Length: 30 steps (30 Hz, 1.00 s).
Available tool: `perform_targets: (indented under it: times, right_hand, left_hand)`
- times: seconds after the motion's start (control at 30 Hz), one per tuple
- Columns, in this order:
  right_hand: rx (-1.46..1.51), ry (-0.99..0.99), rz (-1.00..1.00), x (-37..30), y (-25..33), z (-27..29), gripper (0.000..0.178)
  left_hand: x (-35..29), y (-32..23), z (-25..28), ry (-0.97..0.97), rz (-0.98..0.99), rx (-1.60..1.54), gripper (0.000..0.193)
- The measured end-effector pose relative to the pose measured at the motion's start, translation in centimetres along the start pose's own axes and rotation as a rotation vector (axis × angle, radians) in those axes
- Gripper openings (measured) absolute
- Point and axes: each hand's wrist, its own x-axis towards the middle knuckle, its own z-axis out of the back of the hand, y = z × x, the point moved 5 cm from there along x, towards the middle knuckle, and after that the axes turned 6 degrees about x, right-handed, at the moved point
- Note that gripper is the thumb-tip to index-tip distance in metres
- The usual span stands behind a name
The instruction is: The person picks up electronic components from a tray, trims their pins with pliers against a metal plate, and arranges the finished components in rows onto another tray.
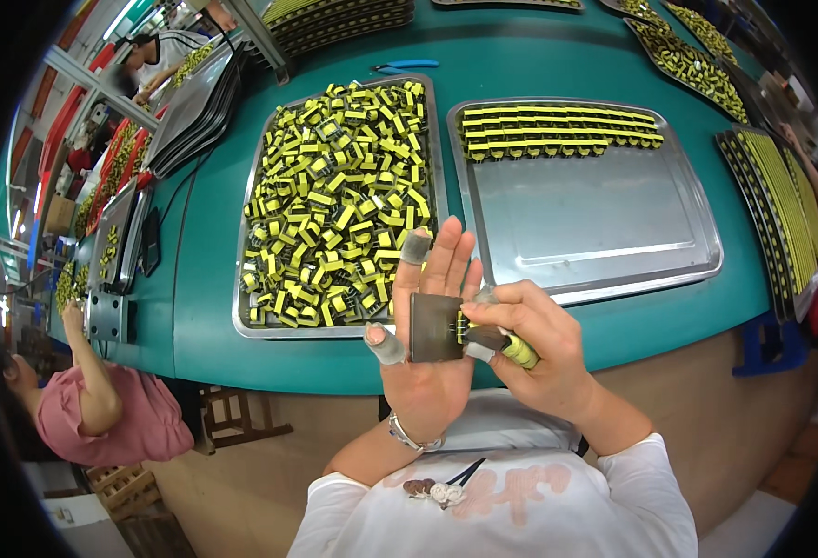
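Observation:
My left hand (437, 279) is held palm up with its fingers stretched out, and grey wraps cover the tips of its thumb and index finger. Flat on that palm lies a dark square plate (435, 327). My right hand (544, 339), also with wrapped fingertips, pinches a small black-and-yellow transformer (518, 351). Its pins point at the right part of the plate; whether they touch it I cannot tell. Beyond my left hand, a metal tray (244, 279) is heaped with loose yellow-and-black transformers (334, 205). The tray (604, 219) to its right carries transformers (558, 130) in neat rows along its far side.
Blue-handled pliers (407, 67) lie behind the heaped tray on the green table (209, 279). Stacked trays of transformers (771, 214) stand at the right. At the left, a person in a pink top (116, 414) works beside dark stacked trays (190, 121); another person sits farther back.

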Motion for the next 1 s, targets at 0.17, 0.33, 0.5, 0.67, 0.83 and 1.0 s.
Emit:
perform_targets:
  times: [0.17,0.33,0.5,0.67,0.83,1.0]
  right_hand:
    - [-0.049,0.032,0.037,-0.1,0.0,0.1,0.057]
    - [-0.075,0.056,0.027,0.0,0.1,0.4,0.056]
    - [-0.153,0.09,0.038,0.2,0.7,0.5,0.052]
    - [0.029,0.023,-0.048,0.2,-0.4,0.6,0.038]
    - [0.032,0.049,-0.012,0.2,-0.9,0.7,0.038]
    - [-0.004,0.042,-0.021,-0.2,-0.8,0.5,0.04]
  left_hand:
    - [0.0,-0.2,-0.3,0.009,0.025,0.037,0.107]
    - [-0.1,0.2,-0.2,0.043,0.017,0.168,0.11]
    - [-0.4,1.0,-0.1,0.075,0.031,0.308,0.115]
    - [-0.5,1.0,-0.2,0.079,0.058,0.324,0.114]
    - [-0.5,1.3,0.0,0.134,0.035,0.324,0.11]
    - [-0.4,1.1,-0.1,0.129,0.067,0.338,0.109]
